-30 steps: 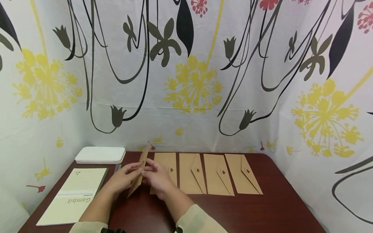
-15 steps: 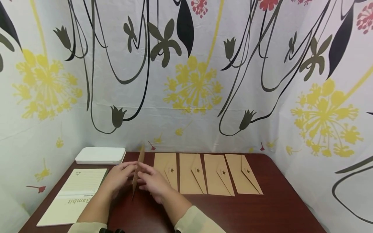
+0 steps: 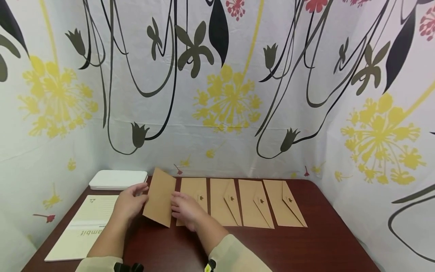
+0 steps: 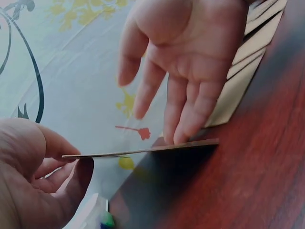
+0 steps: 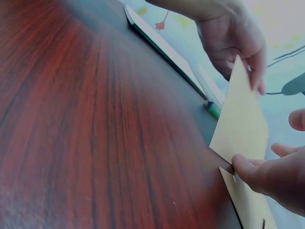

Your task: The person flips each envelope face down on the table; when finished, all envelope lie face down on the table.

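There are five brown envelopes (image 3: 222,204) at lower centre, two hands (image 3: 128,202), and one notebook (image 3: 76,230) and one white case (image 3: 118,179) at lower left.

Left hand (image 3: 130,200) pinches, thumb against fingers; right hand (image 3: 187,210) fingers extended.

The left sleeve (image 3: 98,264) and right sleeve (image 3: 238,257) are pale beige, loose at the ends. Rounded black gear (image 3: 137,267) shows beside the left one; a small black piece (image 3: 212,263) with a bright yellow mark (image 3: 208,268) sits by the right. The left hand (image 3: 128,203) and right hand (image 3: 188,210) are bare.
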### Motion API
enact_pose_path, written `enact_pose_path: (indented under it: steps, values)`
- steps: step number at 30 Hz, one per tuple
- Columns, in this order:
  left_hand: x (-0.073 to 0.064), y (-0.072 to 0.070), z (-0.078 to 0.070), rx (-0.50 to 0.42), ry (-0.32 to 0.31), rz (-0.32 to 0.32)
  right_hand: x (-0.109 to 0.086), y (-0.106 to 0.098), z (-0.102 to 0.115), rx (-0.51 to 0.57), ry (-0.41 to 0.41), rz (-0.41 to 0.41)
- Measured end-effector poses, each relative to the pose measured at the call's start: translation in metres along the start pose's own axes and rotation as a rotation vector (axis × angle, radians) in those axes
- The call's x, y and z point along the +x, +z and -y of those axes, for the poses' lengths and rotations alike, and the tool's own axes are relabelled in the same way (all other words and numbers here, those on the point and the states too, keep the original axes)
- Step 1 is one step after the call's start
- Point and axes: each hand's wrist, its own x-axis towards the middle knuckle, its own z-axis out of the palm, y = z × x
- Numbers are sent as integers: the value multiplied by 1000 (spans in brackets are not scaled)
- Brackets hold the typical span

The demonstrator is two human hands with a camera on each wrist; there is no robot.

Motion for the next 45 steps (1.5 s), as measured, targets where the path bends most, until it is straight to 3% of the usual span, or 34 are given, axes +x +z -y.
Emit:
enact_pose_path:
  steps: [7,12,18,23,27,34,38,45]
  values:
    - [6,-2,13,164,17,-22,0,-6,3,14,5,-3]
    - [7,1,16,288,59,28,-1,-9,3,22,7,-2]
    - [6,4,11,363,70,110,0,-11,4,44,12,-9]
    - [4,5,9,387,83,114,-1,-15,3,51,-12,-15]
    - [-1,12,6,333,111,80,-6,-31,0,64,-75,-38]
    - [-7,37,-5,25,76,144,-18,-78,5,34,-92,-75]
    - [-2,52,-12,-33,73,121,-24,-104,6,38,-93,-73]
    - [1,86,-26,-175,72,160,-31,-131,5,63,-87,-72]
